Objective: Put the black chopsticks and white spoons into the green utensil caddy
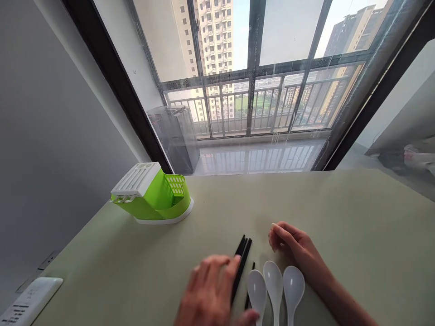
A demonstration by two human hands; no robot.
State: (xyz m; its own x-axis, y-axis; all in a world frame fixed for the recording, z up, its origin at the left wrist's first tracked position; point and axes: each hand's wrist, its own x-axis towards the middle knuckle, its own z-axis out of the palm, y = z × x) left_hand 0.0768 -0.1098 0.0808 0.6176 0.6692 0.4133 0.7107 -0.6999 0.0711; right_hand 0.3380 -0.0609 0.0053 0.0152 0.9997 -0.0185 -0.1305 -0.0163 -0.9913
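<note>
My left hand (212,294) hovers low over the pale green table (356,235), its fingers spread and slightly blurred, fingertips at a bundle of black chopsticks (243,253) that lies pointing away from me. Three white spoons (273,287) lie side by side just right of the chopsticks, bowls toward the window. My right hand (292,246) rests on the table behind the spoons, its fingers curled inward, and nothing shows in it. A green and white cutlery holder (152,194) stands at the far left of the table.
A white power strip (29,303) sits at the table's near left corner against the grey wall. A large window with a railed balcony lies beyond the table's far edge. A dark container (176,136) stands on the balcony.
</note>
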